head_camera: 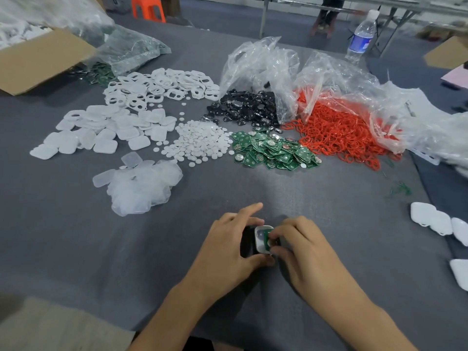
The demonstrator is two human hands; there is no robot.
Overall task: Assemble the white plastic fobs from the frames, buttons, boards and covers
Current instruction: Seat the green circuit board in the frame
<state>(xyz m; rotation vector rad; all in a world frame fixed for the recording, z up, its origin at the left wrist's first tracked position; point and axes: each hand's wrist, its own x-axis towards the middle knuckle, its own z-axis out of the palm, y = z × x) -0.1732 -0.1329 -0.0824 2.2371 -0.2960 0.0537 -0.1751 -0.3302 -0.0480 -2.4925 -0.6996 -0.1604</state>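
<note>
Both forearms reach in from the bottom edge over the grey table [76, 236]. At its near middle the left hand [229, 245] grips a white fob shell [260, 245] between thumb and curled fingers, forefinger lifted straight. The right hand [301, 245] pinches a green board [266, 236] sitting in that shell. Farther off lie heaps: clear covers [141, 186], round white buttons [200, 143], spare boards [273, 150], white frames [157, 87], black discs [245, 107] and red rings [336, 133]. White fobs [435, 221] line the right edge.
</note>
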